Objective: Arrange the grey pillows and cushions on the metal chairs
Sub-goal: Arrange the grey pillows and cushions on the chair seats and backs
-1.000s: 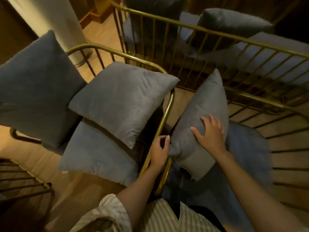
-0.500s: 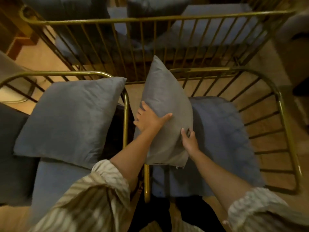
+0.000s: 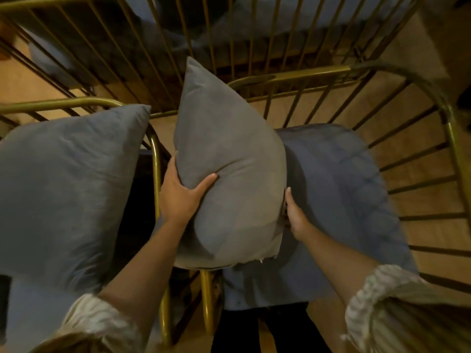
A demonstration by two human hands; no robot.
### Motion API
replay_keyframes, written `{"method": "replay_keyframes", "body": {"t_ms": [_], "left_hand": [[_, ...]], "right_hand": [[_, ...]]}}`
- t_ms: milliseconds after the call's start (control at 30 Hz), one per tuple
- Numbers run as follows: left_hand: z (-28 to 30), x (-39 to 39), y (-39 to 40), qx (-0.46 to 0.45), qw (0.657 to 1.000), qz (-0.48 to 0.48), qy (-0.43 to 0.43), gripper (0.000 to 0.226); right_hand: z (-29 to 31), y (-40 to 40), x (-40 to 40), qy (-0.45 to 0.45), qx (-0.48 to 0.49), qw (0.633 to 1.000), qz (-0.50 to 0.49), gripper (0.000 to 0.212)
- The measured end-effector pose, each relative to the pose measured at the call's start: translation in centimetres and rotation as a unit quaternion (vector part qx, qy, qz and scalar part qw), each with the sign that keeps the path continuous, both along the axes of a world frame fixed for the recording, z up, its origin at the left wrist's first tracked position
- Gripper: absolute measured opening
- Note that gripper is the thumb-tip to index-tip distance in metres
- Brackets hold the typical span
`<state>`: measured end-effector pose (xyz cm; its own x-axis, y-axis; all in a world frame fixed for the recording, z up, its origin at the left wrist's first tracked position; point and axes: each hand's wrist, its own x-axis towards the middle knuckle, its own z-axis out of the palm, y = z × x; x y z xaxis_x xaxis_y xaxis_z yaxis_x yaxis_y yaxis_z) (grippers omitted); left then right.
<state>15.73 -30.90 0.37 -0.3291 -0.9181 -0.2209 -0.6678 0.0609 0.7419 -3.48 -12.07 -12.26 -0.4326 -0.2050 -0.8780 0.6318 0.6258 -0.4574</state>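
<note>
2 hands, left hand (image 3: 178, 197) and right hand (image 3: 293, 215), clasp a grey pillow (image 3: 229, 179) from opposite sides, poising it over the chair's seat cushion (image 3: 344, 194) just beyond the right hand.

Right gold wire-framed metal chair (image 3: 451, 128): we see a blue-grey flat seat cushion (image 3: 344, 200) lying on it | left gold metal chair (image 3: 155, 159): a plump grey square pillow (image 3: 63, 187) resting on its pale seat pad (image 3: 33, 301) | both stand on our light wooden floor (image 3: 433, 233)
</note>
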Motion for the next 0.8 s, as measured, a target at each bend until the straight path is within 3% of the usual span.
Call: {"method": "replay_keyframes", "body": {"t_ms": [100, 200, 300, 467, 633, 800], "left_hand": [[-0.8, -0.1, -0.3, -0.011, 1.0, 0.002, 0.014, 0.102], [-1.1, -0.3, -0.2, -0.024, 1.0, 0.006, 0.014, 0.097], [-0.9, -0.4, -0.2, -0.017, 1.0, 0.014, 0.018, 0.095], [1.0, -0.8, 0.5, 0.051, 0.994, 0.07, 0.06, 0.074], [1.5, -2.9, 4.9, 0.128, 0.979, 0.118, 0.105, 0.094], [-2.5, -5.9, 13.3, 0.215, 0.955, 0.138, 0.152, 0.071]], "right_hand": [[-0.1, -0.7, -0.6, -0.025, -0.039, 0.998, -0.034, 0.101], [-3.3, -1.1, -1.2, -0.036, -0.101, 0.992, -0.069, 0.098], [-3.4, -1.0, -1.1, -0.067, -0.129, 0.984, -0.107, 0.08], [-0.1, 2.3, -2.9, -0.076, -0.156, 0.977, -0.125, 0.088], [1.3, 8.2, -8.5, -0.028, -0.145, 0.981, -0.128, 0.108], [3.3, 14.4, -14.6, 0.05, -0.095, 0.989, -0.103, 0.095]]}}
